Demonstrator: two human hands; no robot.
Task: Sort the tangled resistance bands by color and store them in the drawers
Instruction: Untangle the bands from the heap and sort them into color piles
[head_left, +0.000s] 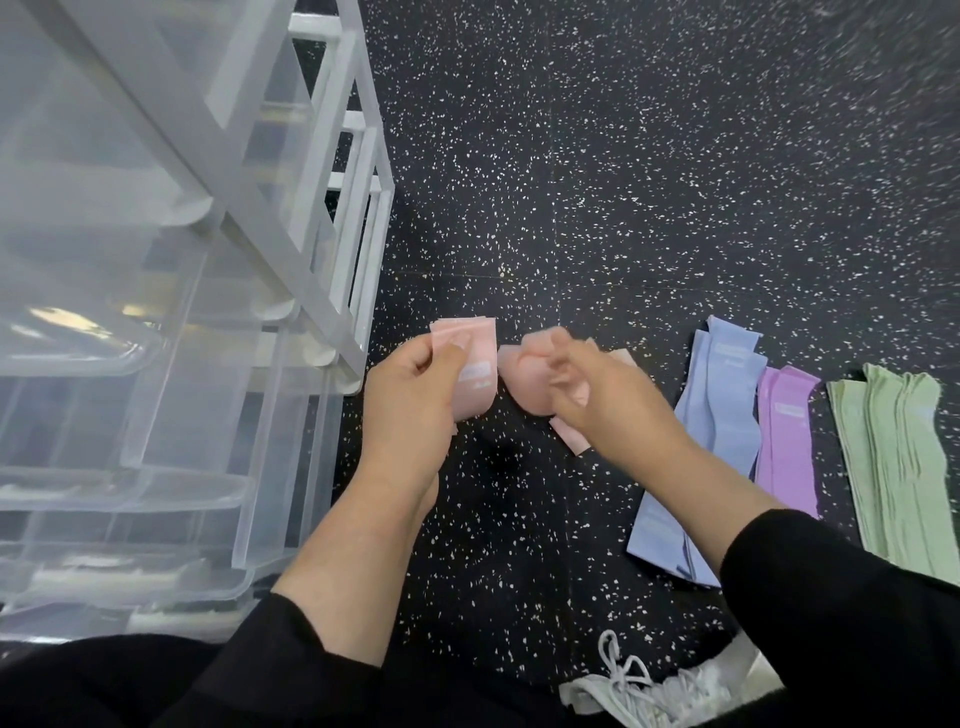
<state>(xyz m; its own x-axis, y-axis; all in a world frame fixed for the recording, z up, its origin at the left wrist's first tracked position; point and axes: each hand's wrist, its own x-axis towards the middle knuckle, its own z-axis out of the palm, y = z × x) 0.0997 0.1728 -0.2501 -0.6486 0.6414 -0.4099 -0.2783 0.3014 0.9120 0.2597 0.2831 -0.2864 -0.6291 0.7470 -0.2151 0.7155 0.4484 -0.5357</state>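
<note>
My left hand (410, 389) pinches a folded pink resistance band (470, 371) between thumb and fingers, held above the floor. My right hand (597, 389) curls round another bunched pink band (530, 371) just to its right; a loose pink end (569, 439) hangs below the hand. On the floor to the right lie sorted bands: blue ones (711, 415), purple ones (787, 441) and green ones (904, 467), each pile laid lengthwise. The clear plastic drawer unit (171, 332) with a white frame stands at the left, several drawers pulled out.
The floor (597, 182) is black rubber with white speckles. A white laced shoe (654, 691) shows at the bottom, near my right sleeve. The open drawers' front edges (280, 467) sit close to my left forearm.
</note>
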